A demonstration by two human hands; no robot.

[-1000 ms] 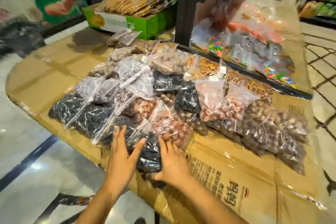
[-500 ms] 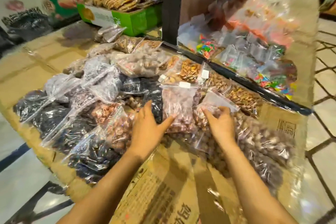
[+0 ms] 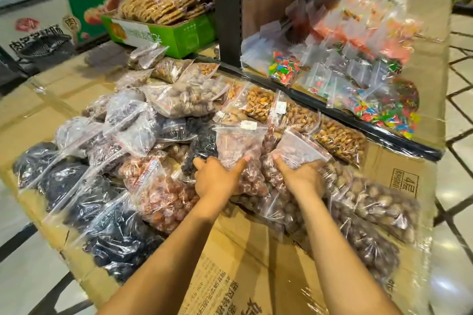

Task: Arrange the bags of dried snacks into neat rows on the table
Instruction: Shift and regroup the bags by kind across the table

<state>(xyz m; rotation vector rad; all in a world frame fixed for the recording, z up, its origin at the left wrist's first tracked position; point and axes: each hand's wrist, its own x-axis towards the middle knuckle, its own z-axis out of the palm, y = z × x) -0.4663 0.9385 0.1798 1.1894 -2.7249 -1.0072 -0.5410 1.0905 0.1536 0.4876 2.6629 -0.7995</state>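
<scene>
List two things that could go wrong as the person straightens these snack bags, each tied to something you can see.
1. The left hand and right hand each press on a pinkish bag lying on other bags; shifting them may slide the heap out of line.
2. The dark bags lie at the cardboard table's edge, so a nudge might tip one off.
</scene>
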